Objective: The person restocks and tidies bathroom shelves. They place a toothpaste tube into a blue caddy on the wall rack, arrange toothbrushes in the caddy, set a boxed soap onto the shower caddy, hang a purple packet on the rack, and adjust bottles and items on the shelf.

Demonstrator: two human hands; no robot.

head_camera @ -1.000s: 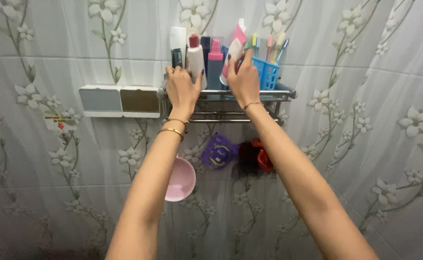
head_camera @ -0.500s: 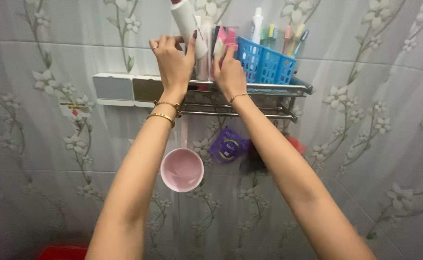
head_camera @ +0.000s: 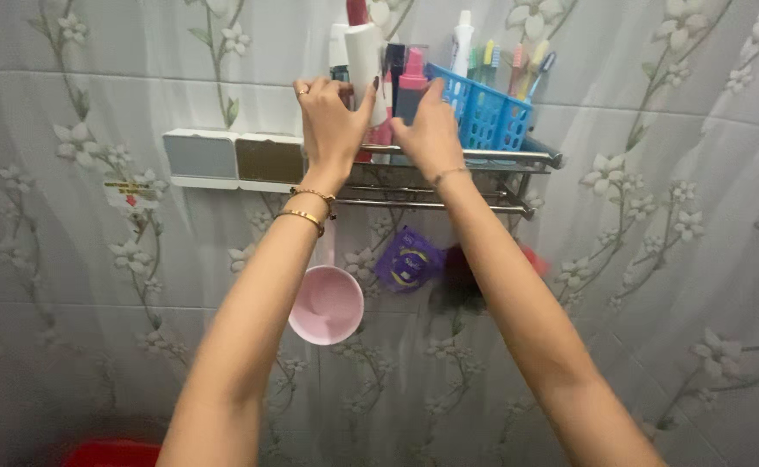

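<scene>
A white tube bottle stands upright on a wall-mounted metal rack, clasped by the raised left hand, two gold bangles at its wrist. The right hand, arm stretched upward, appears to curl round a dark pink-capped bottle just beside a blue basket of toothbrushes. Below hangs a pink ladle-like cup.

My home bathroom, floral wall tiles ahead, metal shelf under my fingers, toothbrushes (in a blue basket) just right.
</scene>
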